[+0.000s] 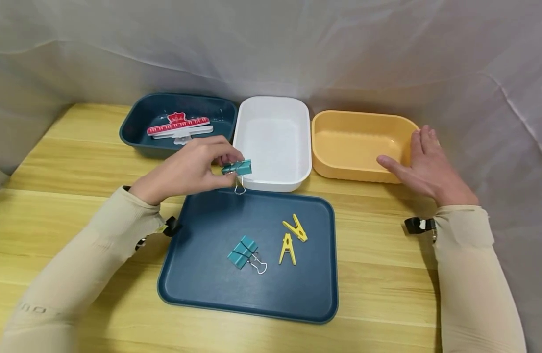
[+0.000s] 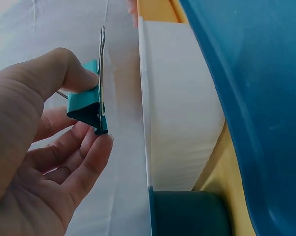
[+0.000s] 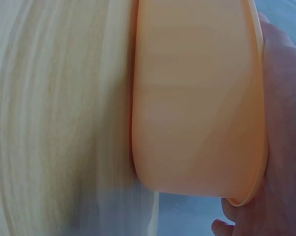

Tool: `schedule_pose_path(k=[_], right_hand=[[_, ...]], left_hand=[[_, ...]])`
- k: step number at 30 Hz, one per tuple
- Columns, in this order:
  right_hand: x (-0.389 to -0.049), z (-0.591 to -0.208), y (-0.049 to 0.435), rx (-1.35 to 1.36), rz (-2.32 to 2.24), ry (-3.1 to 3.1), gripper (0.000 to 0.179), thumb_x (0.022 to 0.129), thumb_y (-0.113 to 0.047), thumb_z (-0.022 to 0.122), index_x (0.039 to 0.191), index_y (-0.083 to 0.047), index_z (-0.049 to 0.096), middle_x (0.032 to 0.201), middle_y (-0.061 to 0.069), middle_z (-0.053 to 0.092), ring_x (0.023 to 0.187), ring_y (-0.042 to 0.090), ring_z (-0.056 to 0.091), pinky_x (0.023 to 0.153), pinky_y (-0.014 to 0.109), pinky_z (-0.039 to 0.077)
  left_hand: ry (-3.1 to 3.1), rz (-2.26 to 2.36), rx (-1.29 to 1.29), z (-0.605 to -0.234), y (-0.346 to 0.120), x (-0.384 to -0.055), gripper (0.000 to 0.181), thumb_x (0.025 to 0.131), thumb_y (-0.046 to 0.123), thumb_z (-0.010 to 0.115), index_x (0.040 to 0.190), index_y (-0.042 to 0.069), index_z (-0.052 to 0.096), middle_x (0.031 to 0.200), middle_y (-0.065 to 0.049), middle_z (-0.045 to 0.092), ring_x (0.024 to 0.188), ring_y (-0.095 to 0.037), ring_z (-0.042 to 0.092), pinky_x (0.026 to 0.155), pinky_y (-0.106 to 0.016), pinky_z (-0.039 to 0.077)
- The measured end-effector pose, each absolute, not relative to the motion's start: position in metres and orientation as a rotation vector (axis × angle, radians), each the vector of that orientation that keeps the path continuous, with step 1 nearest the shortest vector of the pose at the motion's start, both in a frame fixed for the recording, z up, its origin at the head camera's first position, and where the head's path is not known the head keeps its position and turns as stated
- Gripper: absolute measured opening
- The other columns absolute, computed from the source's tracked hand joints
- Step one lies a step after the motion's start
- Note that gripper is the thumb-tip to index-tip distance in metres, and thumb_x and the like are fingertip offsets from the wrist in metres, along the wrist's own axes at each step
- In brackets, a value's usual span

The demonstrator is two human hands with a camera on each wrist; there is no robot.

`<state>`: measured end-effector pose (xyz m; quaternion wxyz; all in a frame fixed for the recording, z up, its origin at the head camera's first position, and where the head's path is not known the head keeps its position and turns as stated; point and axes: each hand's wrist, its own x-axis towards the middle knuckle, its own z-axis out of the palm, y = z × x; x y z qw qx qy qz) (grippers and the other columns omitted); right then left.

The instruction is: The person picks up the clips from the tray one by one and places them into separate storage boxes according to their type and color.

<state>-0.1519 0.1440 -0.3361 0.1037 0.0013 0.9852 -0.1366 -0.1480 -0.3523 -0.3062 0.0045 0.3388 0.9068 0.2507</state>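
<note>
My left hand point(image 1: 187, 169) pinches a teal binder clip point(image 1: 243, 167) between thumb and fingers, just above the near left corner of the white bin point(image 1: 273, 142). In the left wrist view the clip point(image 2: 83, 104) shows one wire handle standing upright. My right hand point(image 1: 434, 174) lies with its fingers extended over the right end of the yellow bin point(image 1: 359, 147), against the rim. Another teal binder clip point(image 1: 242, 252) lies on the dark blue tray point(image 1: 200, 279), near two yellow clothespins point(image 1: 297, 229).
At the back left, a dark blue bin point(image 1: 138, 115) holds a red clip point(image 1: 196, 123) and a white clip point(image 1: 187, 132). The three bins stand side by side behind the tray on a wooden table point(image 1: 381, 294). Grey cloth point(image 1: 271, 49) hangs behind them.
</note>
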Motion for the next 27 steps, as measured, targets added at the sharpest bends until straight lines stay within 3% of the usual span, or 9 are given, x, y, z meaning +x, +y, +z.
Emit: schedule_pose_path(k=[6, 27], right_hand=[[-0.152, -0.336, 0.142, 0.006, -0.405, 2.914, 0.113, 0.097, -0.078, 0.036, 0.157, -0.004, -0.023, 0.162, 0.012, -0.039, 0.153, 0.040, -0.034, 0.124, 0.070, -0.007], [-0.148, -0.336, 0.149, -0.003, -0.443, 2.900, 0.111, 0.098, -0.077, 0.037, 0.157, -0.005, -0.024, 0.163, 0.008, -0.039, 0.153, 0.034, -0.036, 0.126, 0.068, -0.008]], left_hand=[[2.855, 0.820, 1.057, -0.304, -0.348, -0.155, 0.034, 0.087, 0.023, 0.076, 0.118, 0.008, 0.076, 0.104, -0.007, 0.071, 0.089, -0.019, 0.062, 0.080, -0.035, 0.058], [2.855, 0.986, 0.978, -0.315, -0.338, -0.152, 0.033, 0.087, 0.023, 0.078, 0.118, 0.010, 0.076, 0.107, -0.007, 0.071, 0.094, -0.020, 0.063, 0.086, -0.040, 0.059]])
